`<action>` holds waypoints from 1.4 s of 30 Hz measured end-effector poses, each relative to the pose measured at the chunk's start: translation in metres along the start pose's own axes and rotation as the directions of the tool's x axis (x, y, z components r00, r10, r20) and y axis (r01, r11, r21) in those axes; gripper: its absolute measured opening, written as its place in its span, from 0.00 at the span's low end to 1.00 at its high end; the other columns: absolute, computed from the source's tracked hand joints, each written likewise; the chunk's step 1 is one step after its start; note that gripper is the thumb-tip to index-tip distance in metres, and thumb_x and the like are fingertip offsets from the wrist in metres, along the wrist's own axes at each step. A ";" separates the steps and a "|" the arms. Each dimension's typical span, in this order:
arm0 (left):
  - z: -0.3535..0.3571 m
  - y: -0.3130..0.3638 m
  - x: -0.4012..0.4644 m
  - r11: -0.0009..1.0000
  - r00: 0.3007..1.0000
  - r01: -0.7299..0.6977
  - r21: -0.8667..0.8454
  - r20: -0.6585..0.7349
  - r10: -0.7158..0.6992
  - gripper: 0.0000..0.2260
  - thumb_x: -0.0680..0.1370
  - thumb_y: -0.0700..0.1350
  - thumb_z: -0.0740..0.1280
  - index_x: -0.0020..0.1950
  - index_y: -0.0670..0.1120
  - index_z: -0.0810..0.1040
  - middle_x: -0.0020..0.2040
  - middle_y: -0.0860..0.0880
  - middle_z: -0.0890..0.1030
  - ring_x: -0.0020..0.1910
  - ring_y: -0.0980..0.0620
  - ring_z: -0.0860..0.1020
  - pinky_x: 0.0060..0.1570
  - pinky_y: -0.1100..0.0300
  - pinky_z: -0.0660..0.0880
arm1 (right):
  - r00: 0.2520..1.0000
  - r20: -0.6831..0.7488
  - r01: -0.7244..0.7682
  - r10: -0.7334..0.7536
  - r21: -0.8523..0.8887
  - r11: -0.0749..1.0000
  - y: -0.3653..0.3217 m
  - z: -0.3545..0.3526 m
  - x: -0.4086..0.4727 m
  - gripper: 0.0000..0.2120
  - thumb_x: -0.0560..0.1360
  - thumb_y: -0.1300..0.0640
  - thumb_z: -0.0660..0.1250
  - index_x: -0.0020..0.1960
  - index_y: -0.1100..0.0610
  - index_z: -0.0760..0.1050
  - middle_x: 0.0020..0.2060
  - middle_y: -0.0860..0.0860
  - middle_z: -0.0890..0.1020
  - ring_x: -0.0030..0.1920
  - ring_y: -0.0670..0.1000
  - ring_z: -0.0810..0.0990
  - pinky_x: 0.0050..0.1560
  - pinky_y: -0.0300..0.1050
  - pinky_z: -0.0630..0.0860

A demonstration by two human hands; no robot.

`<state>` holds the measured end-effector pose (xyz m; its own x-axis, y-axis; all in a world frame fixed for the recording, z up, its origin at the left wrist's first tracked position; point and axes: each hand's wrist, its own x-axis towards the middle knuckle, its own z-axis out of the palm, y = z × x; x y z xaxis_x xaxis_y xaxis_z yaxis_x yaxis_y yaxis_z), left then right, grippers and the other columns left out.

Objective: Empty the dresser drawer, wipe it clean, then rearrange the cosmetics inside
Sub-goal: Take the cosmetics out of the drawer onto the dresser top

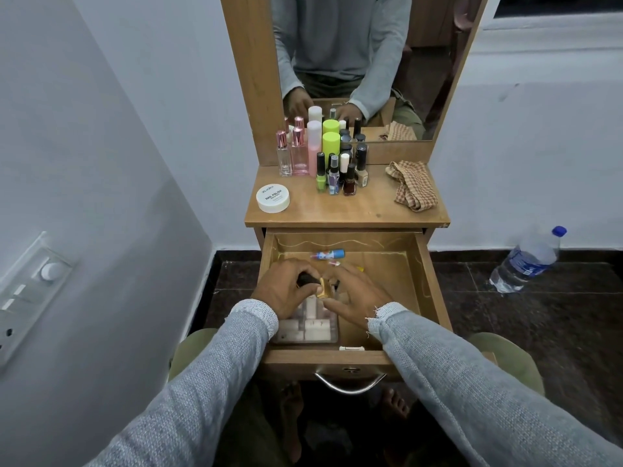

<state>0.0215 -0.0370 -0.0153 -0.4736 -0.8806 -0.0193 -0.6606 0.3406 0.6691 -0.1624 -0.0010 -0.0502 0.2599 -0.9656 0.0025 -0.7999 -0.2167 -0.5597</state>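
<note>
Both hands work low in the open drawer [428,284]. Left hand [286,291] is clenched round a dark-capped bottle [312,281], lifting from the clear tray [303,328] beneath it. Right hand [354,298] rests spread beside it, fingers bent over small items; whether it grips anything, I cannot tell. Best to lift the bottle upright, clear of the tray. Beyond the fingers lies a blue tube [328,254]. Further off, on the top, stand the cosmetics [332,163] and a cloth [413,185].

A wooden drawer [429,281] stands pulled open. A small bottle [324,287] with a black cap lies gripped low inside it, above a clear tray of pale blocks [313,326]. Just beyond the grip lies a blue-capped tube [328,254]; more bottles [332,163] stand upright on the dresser top, well beyond.
</note>
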 end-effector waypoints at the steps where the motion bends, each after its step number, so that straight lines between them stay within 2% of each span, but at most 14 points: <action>1: 0.000 0.003 0.001 0.999 1.000 -0.003 -0.053 -0.017 0.002 0.05 0.73 0.44 0.74 0.48 0.48 0.82 0.48 0.53 0.83 0.48 0.55 0.80 0.54 0.57 0.77 | 1.000 -0.027 0.015 -0.013 0.051 0.999 -0.001 -0.001 0.000 0.17 0.72 0.45 0.69 0.58 0.45 0.69 0.58 0.41 0.72 0.56 0.43 0.72 0.59 0.47 0.74; 5: 0.000 0.007 0.003 0.970 0.997 -0.024 -0.241 -0.076 0.006 0.08 0.70 0.43 0.76 0.47 0.48 0.81 0.45 0.52 0.83 0.44 0.51 0.81 0.49 0.55 0.79 | 0.979 -0.203 0.051 0.010 0.292 0.955 -0.001 -0.001 0.000 0.13 0.68 0.53 0.73 0.50 0.50 0.73 0.45 0.45 0.75 0.41 0.42 0.74 0.41 0.31 0.70; 8: -0.002 0.007 0.008 0.960 0.996 -0.059 -0.273 -0.075 0.040 0.13 0.68 0.42 0.78 0.50 0.50 0.80 0.48 0.54 0.79 0.47 0.51 0.79 0.52 0.52 0.79 | 0.962 -0.266 0.046 0.063 0.385 0.922 -0.002 -0.003 0.001 0.13 0.69 0.56 0.74 0.50 0.53 0.74 0.43 0.48 0.75 0.38 0.43 0.75 0.36 0.30 0.70; 11: -0.002 0.009 0.016 0.946 0.999 -0.041 -0.321 -0.009 0.040 0.15 0.69 0.41 0.77 0.54 0.46 0.81 0.50 0.51 0.82 0.50 0.52 0.80 0.56 0.52 0.78 | 0.962 -0.268 0.057 0.055 0.393 0.918 -0.001 -0.004 0.002 0.11 0.69 0.56 0.74 0.48 0.52 0.73 0.42 0.47 0.75 0.38 0.42 0.74 0.36 0.31 0.70; 14: 0.000 0.014 0.021 0.960 0.998 -0.029 -0.279 -0.063 0.012 0.11 0.70 0.43 0.77 0.50 0.46 0.82 0.46 0.49 0.84 0.46 0.52 0.82 0.54 0.52 0.79 | 0.952 -0.291 0.043 0.089 0.417 0.908 0.003 -0.004 0.003 0.12 0.70 0.53 0.74 0.50 0.49 0.74 0.44 0.44 0.76 0.39 0.43 0.76 0.36 0.32 0.71; 18: -0.018 0.028 0.033 0.953 0.965 0.004 -0.302 -0.249 -0.083 0.09 0.70 0.44 0.77 0.47 0.45 0.82 0.44 0.49 0.84 0.45 0.52 0.82 0.51 0.59 0.79 | 0.952 -0.271 -0.016 0.146 0.432 0.902 0.007 -0.003 0.003 0.19 0.69 0.48 0.74 0.58 0.47 0.72 0.47 0.44 0.76 0.42 0.43 0.77 0.39 0.31 0.72; 20: -0.036 0.035 0.048 0.956 0.942 0.007 -0.294 -0.319 -0.105 0.09 0.70 0.43 0.77 0.47 0.45 0.82 0.44 0.50 0.84 0.45 0.52 0.81 0.48 0.66 0.76 | 0.951 -0.253 -0.051 0.179 0.441 0.896 0.009 -0.003 0.003 0.19 0.70 0.50 0.74 0.59 0.48 0.72 0.47 0.44 0.76 0.41 0.40 0.77 0.40 0.29 0.71; 22: -0.053 0.038 0.068 0.972 0.927 0.026 -0.233 -0.359 -0.111 0.10 0.71 0.43 0.76 0.51 0.45 0.82 0.46 0.52 0.82 0.45 0.53 0.80 0.47 0.67 0.75 | 0.950 -0.252 -0.068 0.183 0.405 0.912 0.011 -0.004 0.003 0.18 0.71 0.49 0.73 0.58 0.47 0.72 0.47 0.42 0.75 0.42 0.37 0.76 0.40 0.28 0.70; 27: -0.074 0.035 0.120 0.975 0.916 0.160 -0.154 -0.345 -0.204 0.16 0.73 0.41 0.74 0.60 0.43 0.80 0.55 0.49 0.82 0.51 0.50 0.80 0.56 0.58 0.74 | 0.955 -0.259 -0.051 0.145 0.339 0.939 0.016 -0.001 0.005 0.14 0.73 0.52 0.71 0.56 0.46 0.72 0.48 0.43 0.75 0.43 0.40 0.76 0.44 0.35 0.74; 31: -0.072 0.032 0.142 0.975 0.925 0.190 -0.116 -0.313 -0.217 0.17 0.73 0.40 0.74 0.62 0.43 0.78 0.59 0.46 0.81 0.56 0.46 0.79 0.57 0.56 0.72 | 0.966 -0.226 -0.050 0.124 0.306 0.951 0.019 0.000 0.006 0.16 0.73 0.55 0.71 0.58 0.48 0.72 0.52 0.43 0.75 0.48 0.38 0.76 0.49 0.35 0.76; 33: -0.070 0.032 0.148 0.973 0.926 0.191 -0.129 -0.304 -0.223 0.19 0.73 0.39 0.74 0.63 0.42 0.78 0.60 0.46 0.81 0.57 0.46 0.79 0.60 0.53 0.72 | 0.969 -0.216 -0.052 0.118 0.286 0.957 0.020 0.000 0.007 0.17 0.73 0.55 0.71 0.59 0.47 0.72 0.53 0.42 0.75 0.50 0.39 0.76 0.52 0.39 0.77; 36: -0.071 0.029 0.156 0.977 0.932 0.176 -0.121 -0.298 -0.205 0.18 0.72 0.38 0.75 0.61 0.41 0.79 0.58 0.46 0.82 0.55 0.48 0.79 0.59 0.56 0.73 | 0.972 -0.200 -0.067 0.122 0.263 0.962 0.021 0.000 0.008 0.17 0.73 0.56 0.70 0.58 0.45 0.71 0.53 0.42 0.75 0.51 0.41 0.76 0.53 0.45 0.78; 38: -0.072 0.027 0.160 0.978 0.938 0.178 -0.112 -0.281 -0.203 0.18 0.72 0.39 0.75 0.61 0.41 0.79 0.57 0.47 0.82 0.54 0.49 0.79 0.56 0.59 0.73 | 0.972 -0.195 -0.080 0.132 0.255 0.964 0.021 0.000 0.009 0.17 0.73 0.56 0.70 0.59 0.45 0.70 0.53 0.42 0.75 0.51 0.42 0.75 0.54 0.46 0.77; 42: -0.072 0.026 0.162 0.978 0.946 0.173 -0.117 -0.256 -0.198 0.19 0.72 0.38 0.75 0.62 0.41 0.78 0.58 0.46 0.82 0.54 0.49 0.79 0.58 0.57 0.74 | 0.975 -0.176 -0.086 0.132 0.247 0.965 0.021 0.001 0.010 0.17 0.74 0.57 0.70 0.60 0.46 0.70 0.55 0.42 0.74 0.51 0.41 0.75 0.55 0.46 0.77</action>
<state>-0.0301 -0.1947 0.0525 -0.1682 -0.9850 0.0396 -0.6600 0.1424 0.7377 -0.1760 -0.0149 -0.0623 0.0526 -0.9958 0.0749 -0.6611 -0.0909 -0.7448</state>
